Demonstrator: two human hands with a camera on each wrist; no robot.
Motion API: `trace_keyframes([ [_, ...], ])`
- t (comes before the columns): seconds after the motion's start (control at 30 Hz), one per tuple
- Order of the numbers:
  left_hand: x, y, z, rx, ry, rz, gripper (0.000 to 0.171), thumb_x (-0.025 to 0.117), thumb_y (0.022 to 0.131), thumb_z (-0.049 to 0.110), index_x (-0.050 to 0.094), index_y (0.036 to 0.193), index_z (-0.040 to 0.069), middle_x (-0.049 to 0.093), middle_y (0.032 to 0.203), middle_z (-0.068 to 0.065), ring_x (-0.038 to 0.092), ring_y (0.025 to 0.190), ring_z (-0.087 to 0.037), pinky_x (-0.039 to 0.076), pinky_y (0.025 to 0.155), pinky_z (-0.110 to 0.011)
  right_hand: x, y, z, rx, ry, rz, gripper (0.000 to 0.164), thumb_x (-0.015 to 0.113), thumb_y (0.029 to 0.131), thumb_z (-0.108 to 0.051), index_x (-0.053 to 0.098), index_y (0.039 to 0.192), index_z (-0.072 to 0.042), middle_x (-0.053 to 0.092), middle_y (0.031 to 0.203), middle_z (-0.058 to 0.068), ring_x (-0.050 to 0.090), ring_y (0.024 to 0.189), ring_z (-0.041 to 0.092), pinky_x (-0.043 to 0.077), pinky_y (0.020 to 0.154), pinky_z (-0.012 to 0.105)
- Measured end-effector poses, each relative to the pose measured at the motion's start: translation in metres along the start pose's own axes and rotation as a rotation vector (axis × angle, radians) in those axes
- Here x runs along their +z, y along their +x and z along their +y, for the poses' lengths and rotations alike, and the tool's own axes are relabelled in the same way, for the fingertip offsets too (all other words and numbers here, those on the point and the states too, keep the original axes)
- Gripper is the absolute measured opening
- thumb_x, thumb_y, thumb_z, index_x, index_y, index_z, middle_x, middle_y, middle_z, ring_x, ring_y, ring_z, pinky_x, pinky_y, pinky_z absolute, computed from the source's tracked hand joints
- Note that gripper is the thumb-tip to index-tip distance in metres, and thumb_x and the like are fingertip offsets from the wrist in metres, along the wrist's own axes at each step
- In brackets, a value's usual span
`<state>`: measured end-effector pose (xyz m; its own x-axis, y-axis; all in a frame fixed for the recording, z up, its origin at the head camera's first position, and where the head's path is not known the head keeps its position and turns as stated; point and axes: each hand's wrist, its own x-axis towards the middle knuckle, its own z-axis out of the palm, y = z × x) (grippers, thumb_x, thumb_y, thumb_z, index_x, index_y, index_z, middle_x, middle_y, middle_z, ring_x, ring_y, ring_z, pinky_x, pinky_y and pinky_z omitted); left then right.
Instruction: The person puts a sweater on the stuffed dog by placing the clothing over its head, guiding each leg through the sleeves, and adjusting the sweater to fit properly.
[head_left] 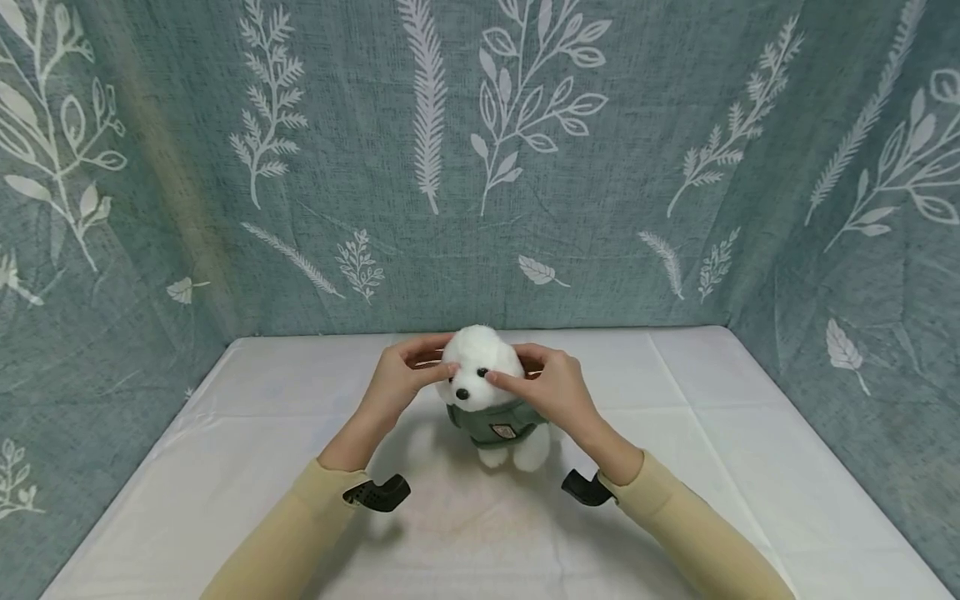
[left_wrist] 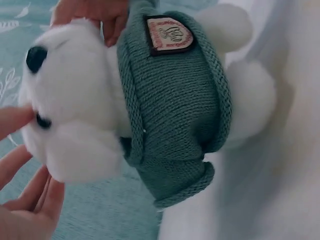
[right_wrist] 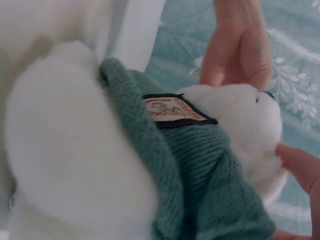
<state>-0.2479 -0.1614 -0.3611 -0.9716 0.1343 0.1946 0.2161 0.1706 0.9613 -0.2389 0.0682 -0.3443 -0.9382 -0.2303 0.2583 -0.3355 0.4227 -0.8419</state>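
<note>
A white plush dog [head_left: 480,350] in a green knitted sweater [head_left: 495,423] stands on the white cloth, its dark nose and eyes toward me and its head tipped to one side. My left hand [head_left: 397,375] holds one side of the head, thumb at the front by an eye and the other fingers behind. On the opposite side my right hand [head_left: 562,387] grips the head the same way, its thumb near the other eye. The left wrist view shows a shield-shaped patch [left_wrist: 169,35] on the sweater's chest. Fingertips behind the head are partly hidden.
White cloth [head_left: 262,433] covers the table, with slight creases. A blue-green curtain [head_left: 337,167] with white leaf prints hangs behind it and along both sides. Dark wrist mounts [head_left: 382,493] jut inward from both cuffs, low over the table.
</note>
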Motion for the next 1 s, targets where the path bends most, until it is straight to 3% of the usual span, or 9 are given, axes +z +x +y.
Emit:
trace_keyframes([
  [0.13,-0.001,-0.003,0.005,0.058,0.117,0.071,0.038,0.073,0.084,0.02,0.065,0.122,0.019,0.059,0.126,-0.004,0.058,0.11,-0.023,0.05,0.092,-0.039,0.001,0.003,0.005,-0.031,0.003,-0.03,0.041,0.07,0.085,-0.04,0.067,0.117,-0.015,0.069,0.111,0.004,0.066,0.101,0.019,0.055,0.084,0.035],
  [0.27,0.001,-0.005,0.008,0.082,0.175,0.074,0.037,0.07,0.087,0.027,0.064,0.123,0.018,0.056,0.129,-0.005,0.057,0.111,-0.024,0.05,0.092,-0.041,0.002,0.004,0.016,-0.026,0.022,-0.032,0.039,0.059,0.093,-0.041,0.065,0.12,-0.014,0.067,0.116,0.006,0.062,0.109,0.021,0.051,0.093,0.04],
  [0.47,0.006,-0.009,0.011,0.083,0.261,-0.016,0.069,0.077,0.079,0.038,0.049,0.138,0.016,0.045,0.137,-0.007,0.046,0.125,-0.025,0.044,0.101,-0.041,-0.001,0.003,0.033,0.002,0.033,-0.014,0.041,0.05,0.096,-0.045,0.064,0.121,-0.015,0.065,0.12,0.005,0.06,0.114,0.021,0.048,0.096,0.041],
  [0.6,0.008,-0.01,0.013,0.091,0.295,-0.028,0.082,0.082,0.073,0.034,0.043,0.143,0.014,0.041,0.139,-0.01,0.041,0.128,-0.026,0.042,0.104,-0.042,-0.004,0.004,0.044,-0.03,0.113,-0.004,0.044,0.048,0.098,-0.041,0.062,0.123,-0.007,0.064,0.123,0.01,0.058,0.117,0.023,0.046,0.1,0.039],
  [0.7,0.009,-0.012,0.015,0.09,0.289,0.009,0.078,0.081,0.076,0.027,0.044,0.142,0.011,0.041,0.139,-0.013,0.044,0.125,-0.029,0.042,0.102,-0.045,-0.005,0.003,0.054,-0.019,0.101,-0.016,0.044,0.046,0.1,-0.04,0.062,0.123,-0.007,0.064,0.124,0.01,0.059,0.117,0.023,0.047,0.098,0.039],
  [0.9,0.006,-0.009,-0.005,0.159,0.268,0.189,0.052,0.078,0.078,0.029,0.062,0.125,0.013,0.053,0.123,-0.008,0.056,0.106,-0.024,0.052,0.088,-0.04,-0.005,0.004,0.067,0.016,-0.003,-0.063,0.043,0.043,0.1,-0.042,0.063,0.125,-0.012,0.064,0.125,0.008,0.061,0.112,0.024,0.049,0.095,0.041],
  [1.0,0.005,-0.006,-0.011,0.2,0.226,0.226,0.042,0.078,0.08,0.024,0.067,0.117,0.01,0.057,0.116,-0.009,0.058,0.101,-0.024,0.053,0.085,-0.041,-0.003,0.006,0.072,0.003,-0.039,-0.073,0.042,0.046,0.099,-0.039,0.062,0.125,-0.009,0.064,0.123,0.011,0.062,0.112,0.027,0.049,0.095,0.042],
])
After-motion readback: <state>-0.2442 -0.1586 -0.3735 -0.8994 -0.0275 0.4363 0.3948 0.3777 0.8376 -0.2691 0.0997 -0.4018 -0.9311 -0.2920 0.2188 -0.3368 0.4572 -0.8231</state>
